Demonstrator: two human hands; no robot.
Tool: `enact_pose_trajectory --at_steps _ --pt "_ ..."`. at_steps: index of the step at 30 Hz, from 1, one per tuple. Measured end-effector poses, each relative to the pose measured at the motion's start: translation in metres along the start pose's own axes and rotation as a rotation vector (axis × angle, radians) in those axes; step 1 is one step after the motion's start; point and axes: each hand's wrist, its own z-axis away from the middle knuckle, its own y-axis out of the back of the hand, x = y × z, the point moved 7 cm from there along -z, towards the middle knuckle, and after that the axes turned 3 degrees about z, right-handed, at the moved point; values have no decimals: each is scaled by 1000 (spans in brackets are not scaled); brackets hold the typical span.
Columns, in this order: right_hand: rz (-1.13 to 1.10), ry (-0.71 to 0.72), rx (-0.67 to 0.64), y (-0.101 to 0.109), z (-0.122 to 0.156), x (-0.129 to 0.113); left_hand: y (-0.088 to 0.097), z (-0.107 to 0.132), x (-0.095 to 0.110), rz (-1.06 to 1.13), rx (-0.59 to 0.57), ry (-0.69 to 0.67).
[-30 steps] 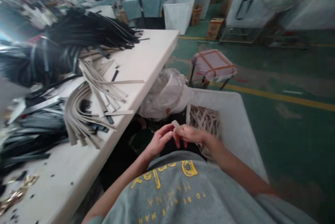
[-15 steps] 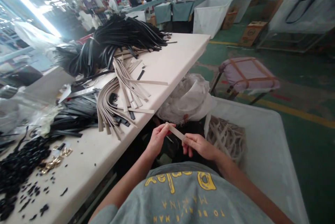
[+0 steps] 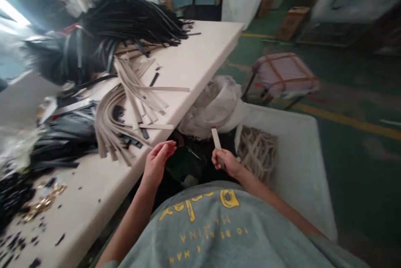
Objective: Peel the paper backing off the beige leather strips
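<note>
My right hand (image 3: 226, 162) is closed around a beige strap (image 3: 216, 139), whose flat end sticks up above the fist. Off to the left, my left hand (image 3: 160, 157) is beside the table edge with thumb and fingers pinched together. What sits at those fingertips, if anything, is too small to make out. Beyond that hand, a bundle of beige straps (image 3: 105, 128) lies curved on the white table (image 3: 184, 63), with short black pieces among them. More beige straps (image 3: 258, 151) lie tangled in a white bin (image 3: 297, 151) to the right of my right hand.
Black straps (image 3: 134, 19) are heaped at the table's back. Gold metal parts (image 3: 44, 207) and black scraps (image 3: 19, 241) lie at the near left. A white sack (image 3: 216, 103) stands beside the table edge; a padded stool (image 3: 285, 73) is behind the bin. People work in the background.
My left hand has let go of the beige strap and moved left toward the table edge. The strap now points upward in my right hand. The view has tilted down.
</note>
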Motion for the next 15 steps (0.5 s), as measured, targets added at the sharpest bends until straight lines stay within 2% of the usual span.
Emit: enact_pose_trajectory --at_steps 3,6,9,11,13,15 --pt "-7 26 163 15 -16 0 -27 -19 -27 -74 -150 82" --pt "-18 54 284 29 -27 6 -61 -55 -47 -199 -238 19" --pt "-41 76 337 36 -29 12 -96 -103 -56 -363 -244 -130" --pt "-53 78 350 39 -29 14 -116 -136 -61 -492 -237 -178" --pt "-63 75 352 41 -30 15 -131 -167 -66 -687 -210 -201" --pt "-75 72 349 42 -31 15 -138 -191 -72 -863 -179 -219"
